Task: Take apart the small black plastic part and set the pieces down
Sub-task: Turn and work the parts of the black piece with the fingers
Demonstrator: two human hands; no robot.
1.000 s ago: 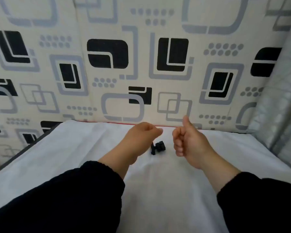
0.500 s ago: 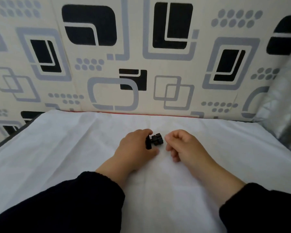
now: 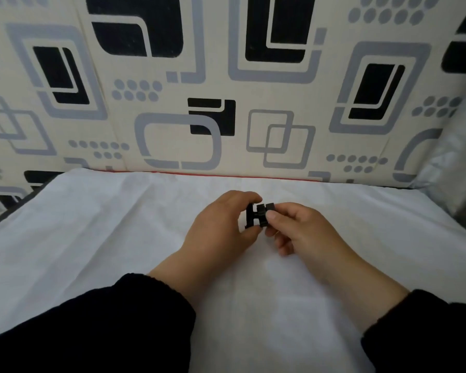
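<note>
The small black plastic part (image 3: 258, 216) is in one piece as far as the view shows, held just above the white cloth (image 3: 92, 238) near its far edge, so the separating and the setting down both remain to be done. The left hand (image 3: 221, 227) pinches its flat left end between thumb and forefinger, and the right hand (image 3: 301, 230) pinches the blocky right end the same way, other fingers curled under. Behind stands a patterned panel (image 3: 226, 76).

hands: 2 (image 3: 221, 224) (image 3: 304, 232) | black plastic part: 1 (image 3: 258, 215) | white cloth: 1 (image 3: 92, 224)
</note>
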